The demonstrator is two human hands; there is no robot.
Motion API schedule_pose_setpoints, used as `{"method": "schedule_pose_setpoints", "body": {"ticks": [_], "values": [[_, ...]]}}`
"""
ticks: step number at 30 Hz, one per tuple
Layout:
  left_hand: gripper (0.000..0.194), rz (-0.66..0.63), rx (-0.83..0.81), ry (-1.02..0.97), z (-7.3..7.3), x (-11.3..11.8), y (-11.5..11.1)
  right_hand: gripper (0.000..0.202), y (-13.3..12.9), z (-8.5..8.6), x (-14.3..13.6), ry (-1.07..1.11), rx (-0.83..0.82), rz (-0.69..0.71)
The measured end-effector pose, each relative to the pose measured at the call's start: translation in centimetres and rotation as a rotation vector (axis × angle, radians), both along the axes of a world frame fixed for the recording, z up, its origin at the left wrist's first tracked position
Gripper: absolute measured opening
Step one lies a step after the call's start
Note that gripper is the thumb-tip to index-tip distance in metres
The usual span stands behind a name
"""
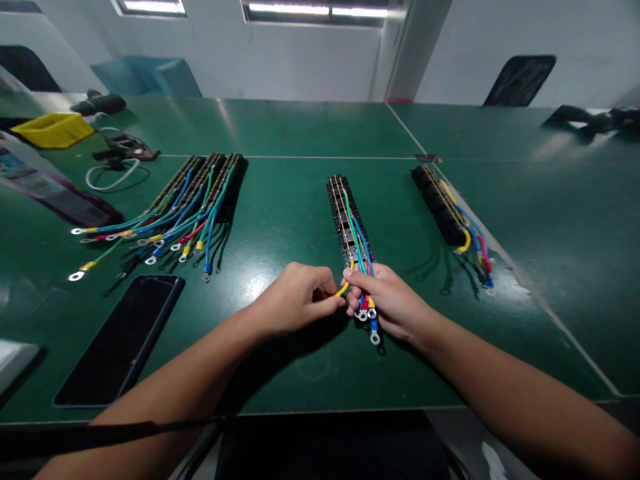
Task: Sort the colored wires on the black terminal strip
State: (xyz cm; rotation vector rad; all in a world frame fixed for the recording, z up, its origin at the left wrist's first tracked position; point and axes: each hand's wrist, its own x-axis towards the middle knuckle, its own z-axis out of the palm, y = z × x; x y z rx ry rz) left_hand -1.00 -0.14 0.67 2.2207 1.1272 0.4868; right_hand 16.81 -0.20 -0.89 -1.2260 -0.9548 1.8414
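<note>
The green table (290, 130) carries several wired black strips (346, 220), a dark phone (120, 340) and a yellow bin (53, 131).

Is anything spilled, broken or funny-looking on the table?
Nothing on the green table looks spilled or broken. One yellow wire bends away from its bunch of wires, but that's because the left hand holds it there.
</note>
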Motion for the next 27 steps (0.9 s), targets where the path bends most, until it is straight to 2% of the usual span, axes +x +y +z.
{"method": "schedule_pose_setpoints", "body": {"ticks": [8,16,23,27], "values": [[0.025,-0.046,0.038,0.028,0.38,0.1,-0.06,0.013,0.01,0.03,0.01,-0.003,0.005,0.008],[0.021,-0.017,-0.066,-0.039,0.07,-0.07,0.11,0.016,0.08,-0.13,0.05,0.022,0.0,0.01],[0.027,-0.051,-0.033,-0.011,0.49,-0.13,0.02,0.015,0.02,0.04,0.08,0.005,0.008,0.017],[0.025,-0.036,-0.084,-0.038,0.38,-0.15,0.15,0.016,0.04,0.14,0.01,0.012,0.012,0.015]]}}
